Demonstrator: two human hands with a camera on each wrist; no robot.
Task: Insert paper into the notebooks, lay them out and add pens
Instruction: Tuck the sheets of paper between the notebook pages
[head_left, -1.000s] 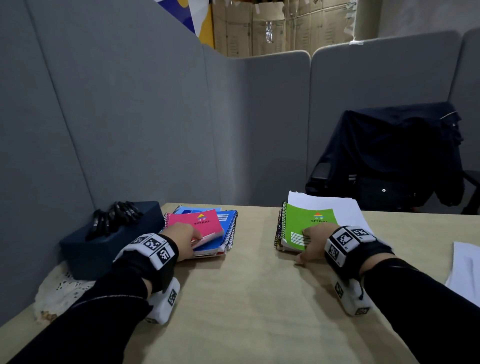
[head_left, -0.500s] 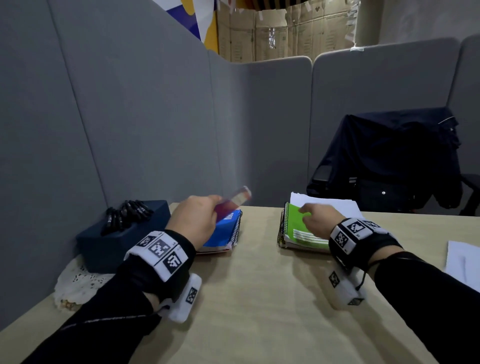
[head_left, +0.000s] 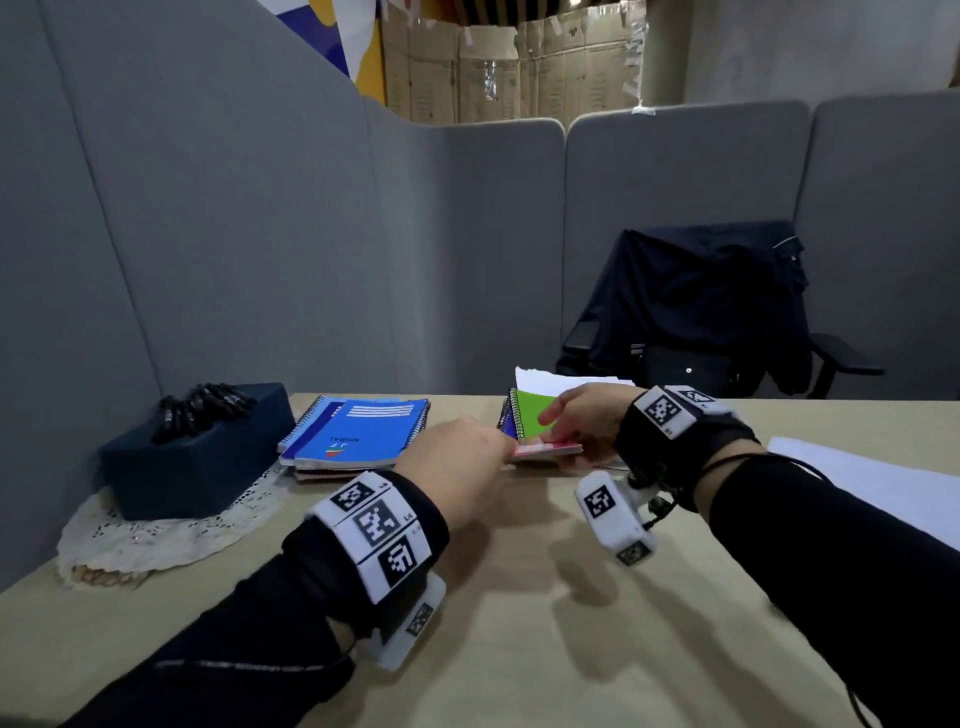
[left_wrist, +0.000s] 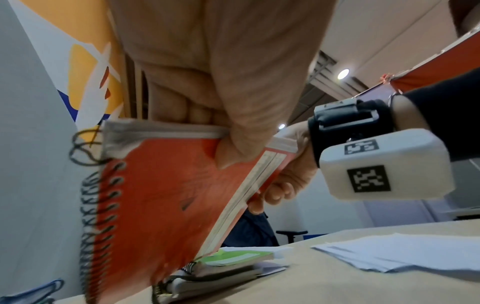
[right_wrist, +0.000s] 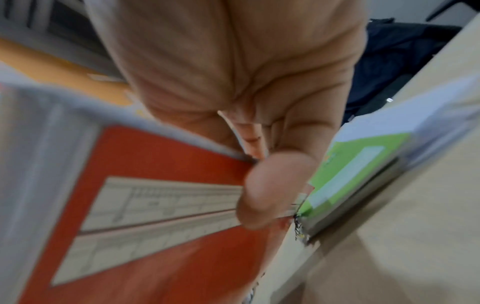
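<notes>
My left hand grips a red spiral notebook by its near edge, thumb pressed on the cover. My right hand pinches the same notebook at its far side, thumb on the cover. The notebook hangs tilted just above a green notebook that lies on a small stack with white paper behind it. A blue notebook tops the stack at the left. Black pens lie on a dark blue box.
Loose white sheets lie at the table's right edge. A lace doily sits under the box. Grey partitions close off the left and back. A chair draped with a dark jacket stands behind the table.
My left hand lifted the red notebook off the blue stack and carried it right, over the green notebook. My right hand left the green cover and took hold of the red notebook.
</notes>
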